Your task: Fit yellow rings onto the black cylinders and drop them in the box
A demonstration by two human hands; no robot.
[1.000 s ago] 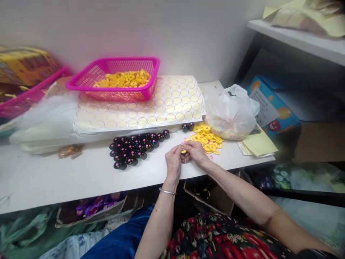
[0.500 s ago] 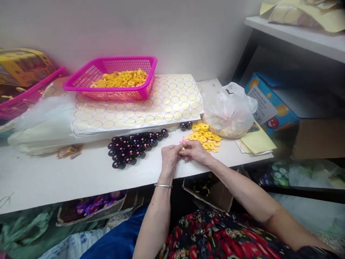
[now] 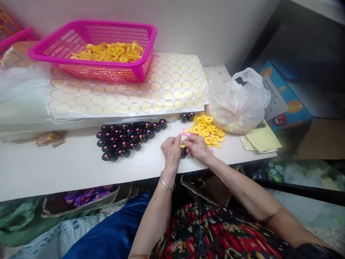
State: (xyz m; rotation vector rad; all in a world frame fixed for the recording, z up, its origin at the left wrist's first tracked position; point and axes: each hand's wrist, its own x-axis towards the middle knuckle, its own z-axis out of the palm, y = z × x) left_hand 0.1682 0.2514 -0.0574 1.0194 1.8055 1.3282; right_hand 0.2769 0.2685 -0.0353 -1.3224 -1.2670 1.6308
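Observation:
My left hand (image 3: 171, 150) is closed around one side of a small black round case (image 3: 183, 153) with yellow at its top, standing near the table's front edge. From the other side my right hand (image 3: 198, 148) pinches at the case's yellow top; whatever its fingertips hold is too small to make out. Just beyond my right hand lies a loose pile of flat yellow ring pieces with tabs (image 3: 207, 129). Tiny pink bits (image 3: 184, 133) are scattered beside it. To the left, several black cases with coloured dots (image 3: 121, 138) stand grouped in rows.
A pink basket (image 3: 142, 73) of yellow ring pieces rests on sheets of round stickers (image 3: 167, 86). A tied plastic bag of small beads (image 3: 239, 104) and folded yellow paper (image 3: 262, 138) lie at the right. Open boxes sit under the table edge.
My hands have parted slightly, and the black case with its yellow top now shows between them. The camera view has shifted, bringing the table closer.

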